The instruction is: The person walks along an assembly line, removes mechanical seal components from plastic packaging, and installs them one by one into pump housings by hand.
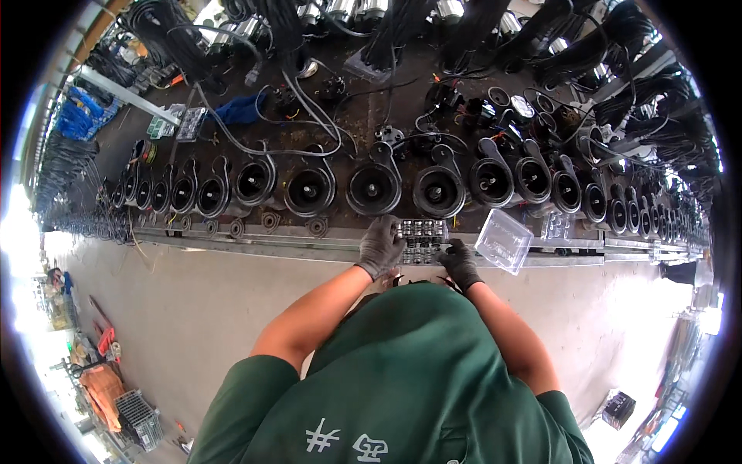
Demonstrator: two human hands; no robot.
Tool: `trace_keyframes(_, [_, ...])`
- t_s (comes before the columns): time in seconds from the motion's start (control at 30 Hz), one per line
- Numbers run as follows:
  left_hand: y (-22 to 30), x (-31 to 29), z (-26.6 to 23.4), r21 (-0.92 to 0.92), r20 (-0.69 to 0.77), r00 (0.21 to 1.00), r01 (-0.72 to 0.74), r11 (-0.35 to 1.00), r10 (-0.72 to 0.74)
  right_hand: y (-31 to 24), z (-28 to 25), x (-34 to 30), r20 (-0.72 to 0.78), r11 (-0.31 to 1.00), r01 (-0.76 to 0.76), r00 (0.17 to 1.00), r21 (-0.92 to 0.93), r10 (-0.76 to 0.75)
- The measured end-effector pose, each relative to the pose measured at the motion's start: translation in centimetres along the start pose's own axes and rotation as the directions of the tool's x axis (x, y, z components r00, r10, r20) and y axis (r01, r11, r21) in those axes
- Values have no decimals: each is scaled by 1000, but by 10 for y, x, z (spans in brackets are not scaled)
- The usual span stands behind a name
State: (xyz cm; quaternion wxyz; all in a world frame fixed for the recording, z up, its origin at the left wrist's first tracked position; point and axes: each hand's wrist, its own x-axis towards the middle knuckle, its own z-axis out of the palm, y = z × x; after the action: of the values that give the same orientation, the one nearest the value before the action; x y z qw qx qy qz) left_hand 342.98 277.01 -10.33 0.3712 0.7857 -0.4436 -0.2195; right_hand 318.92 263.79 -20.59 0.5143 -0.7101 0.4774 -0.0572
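A small clear tray (pixel 421 251) of shiny metal cylindrical parts, set in rows, is at the bench's front edge between my gloved hands. My left hand (pixel 382 246) is closed on the tray's left side, its fingertips near the upper row. At the tray's right side is my right hand (pixel 461 264), fingers drawn together over the edge parts; whatever they pinch is too small to make out. A clear plastic lid (pixel 504 241) lies tilted just right of that hand. Black round housings, one of them (pixel 438 192) straight ahead, stand open-side toward me behind the tray.
Along the dark bench (pixel 371 108) runs a long row of such housings with cables. Flat ring-shaped parts (pixel 317 226) lie on the front ledge at left. Another clear tray (pixel 558 226) sits right of the lid. Bundles of black cable (pixel 286 35) hang at the back.
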Motion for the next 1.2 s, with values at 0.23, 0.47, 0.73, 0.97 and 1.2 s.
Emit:
trace_keyframes(0.23, [84,18,-17,-261,59,963,-241,935,264,-10,-6,-8,60,974,-4,998,228,-10])
trace_keyframes(0.47, [171,121,-2,-326,203,932,-226,918,302,-37,-62,-64,-1,862,-118,991,493,136])
trace_keyframes(0.73, [178,210,53,88,624,704,-493,865,338,43,-133,-168,-161,604,-146,891,783,424])
trace_keyframes(0.97, [228,194,56,496,532,835,-445,745,144,199,-150,-245,-125,415,-278,683,866,719])
trace_keyframes(1.2, [246,176,66,579,543,834,-453,678,93,294,-172,-278,-83,411,-476,571,778,817])
